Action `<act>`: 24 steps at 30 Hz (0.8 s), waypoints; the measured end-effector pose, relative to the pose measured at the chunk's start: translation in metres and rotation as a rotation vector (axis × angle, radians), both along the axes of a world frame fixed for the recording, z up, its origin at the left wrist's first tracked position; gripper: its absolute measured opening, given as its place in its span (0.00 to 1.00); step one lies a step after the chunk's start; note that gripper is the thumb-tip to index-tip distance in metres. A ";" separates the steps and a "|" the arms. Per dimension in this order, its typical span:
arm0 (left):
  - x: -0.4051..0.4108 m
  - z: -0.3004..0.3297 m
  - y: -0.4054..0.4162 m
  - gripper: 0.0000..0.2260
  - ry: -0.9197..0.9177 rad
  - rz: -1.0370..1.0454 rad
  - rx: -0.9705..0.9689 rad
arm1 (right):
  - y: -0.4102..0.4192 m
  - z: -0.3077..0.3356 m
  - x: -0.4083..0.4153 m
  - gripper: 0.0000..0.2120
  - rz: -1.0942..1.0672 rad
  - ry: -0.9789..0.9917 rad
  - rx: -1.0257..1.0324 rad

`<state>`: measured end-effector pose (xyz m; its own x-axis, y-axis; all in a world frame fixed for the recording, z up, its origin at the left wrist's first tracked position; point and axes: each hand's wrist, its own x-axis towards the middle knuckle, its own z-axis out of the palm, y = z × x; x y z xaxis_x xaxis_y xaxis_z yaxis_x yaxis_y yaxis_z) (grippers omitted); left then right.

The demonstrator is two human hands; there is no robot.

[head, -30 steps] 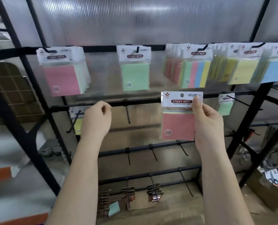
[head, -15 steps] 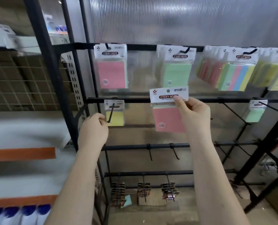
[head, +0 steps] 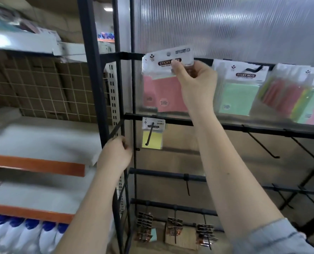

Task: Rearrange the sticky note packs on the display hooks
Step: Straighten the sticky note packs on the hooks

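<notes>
My right hand pinches the white header card of a pink sticky note pack and holds it up against the top rail at the rack's left end. Behind it hang more pink packs on the leftmost top hook; the hook itself is hidden. My left hand is curled into a fist beside the rack's left post and holds nothing. A yellow pack hangs on the second rail just right of that hand. A green pack and multicolour packs hang further right on the top rail.
Bare black hooks stick out from the second and third rails on the right. Binder clip cards hang on the lowest rail. Left of the rack stands a white shelf with orange edges, with blue-capped bottles below.
My right hand has lifted the pink pack from the second rail's height up and left to the top-left hook. My view swung left. The left hand stays curled by the post.
</notes>
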<state>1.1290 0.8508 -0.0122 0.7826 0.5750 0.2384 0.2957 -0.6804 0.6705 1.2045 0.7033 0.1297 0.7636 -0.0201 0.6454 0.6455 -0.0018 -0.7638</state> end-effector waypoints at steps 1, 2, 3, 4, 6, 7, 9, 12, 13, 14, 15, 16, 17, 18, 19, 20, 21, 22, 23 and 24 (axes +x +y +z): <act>0.001 -0.001 0.002 0.09 0.000 0.003 -0.010 | 0.006 0.002 0.003 0.08 0.004 -0.005 0.000; 0.003 -0.002 0.003 0.10 0.002 0.003 -0.020 | 0.011 0.003 0.005 0.08 0.009 -0.004 0.004; 0.005 -0.002 0.005 0.10 0.007 0.002 -0.028 | 0.015 0.004 0.008 0.09 0.015 0.003 0.011; 0.007 -0.002 0.006 0.10 0.012 0.001 -0.032 | 0.019 0.004 0.010 0.09 0.019 0.014 0.019; 0.011 -0.003 0.010 0.09 0.010 -0.002 -0.040 | 0.025 0.003 0.015 0.10 0.015 0.048 0.033; 0.013 -0.003 0.011 0.08 0.005 -0.002 -0.046 | 0.027 0.002 0.017 0.11 0.014 0.067 0.042; 0.016 -0.003 0.013 0.07 -0.002 -0.002 -0.052 | 0.031 0.002 0.020 0.13 0.011 0.094 0.062; 0.020 -0.003 0.015 0.07 -0.012 -0.025 -0.070 | 0.034 0.000 0.023 0.12 0.014 0.106 0.078; 0.022 -0.003 0.015 0.07 -0.019 -0.028 -0.078 | 0.034 -0.001 0.023 0.12 0.016 0.107 0.079; 0.023 -0.002 0.015 0.07 -0.025 -0.029 -0.082 | 0.035 -0.002 0.024 0.12 0.013 0.109 0.076; 0.025 -0.002 0.015 0.07 -0.029 -0.030 -0.082 | 0.035 -0.004 0.024 0.12 0.005 0.111 0.071; 0.026 -0.001 0.015 0.08 -0.032 -0.032 -0.081 | 0.035 -0.005 0.025 0.13 -0.003 0.112 0.068; 0.027 0.000 0.015 0.08 -0.034 -0.035 -0.080 | 0.036 -0.006 0.027 0.15 -0.014 0.113 0.067; 0.028 0.000 0.015 0.09 -0.037 -0.038 -0.080 | 0.036 -0.007 0.028 0.16 -0.029 0.113 0.061; 0.029 -0.001 0.015 0.09 -0.041 -0.039 -0.081 | 0.036 -0.007 0.030 0.16 -0.049 0.112 0.045; 0.030 -0.001 0.015 0.09 -0.046 -0.039 -0.082 | 0.036 -0.007 0.032 0.17 -0.080 0.100 0.017; 0.031 -0.002 0.015 0.09 -0.051 -0.038 -0.082 | 0.036 -0.007 0.033 0.18 -0.126 0.077 -0.026; 0.033 -0.004 0.016 0.09 -0.056 -0.036 -0.081 | 0.037 -0.007 0.034 0.19 -0.183 0.045 -0.074; 0.034 -0.005 0.016 0.08 -0.060 -0.033 -0.078 | 0.037 -0.007 0.034 0.20 -0.247 0.007 -0.115; 0.036 -0.006 0.017 0.08 -0.061 -0.030 -0.077 | 0.038 -0.007 0.034 0.20 -0.312 -0.032 -0.150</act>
<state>1.1654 0.8675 -0.0181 0.7851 0.5702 0.2418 0.2332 -0.6338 0.7375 1.2384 0.7414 0.1224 0.7152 -0.1523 0.6822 0.6195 -0.3139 -0.7195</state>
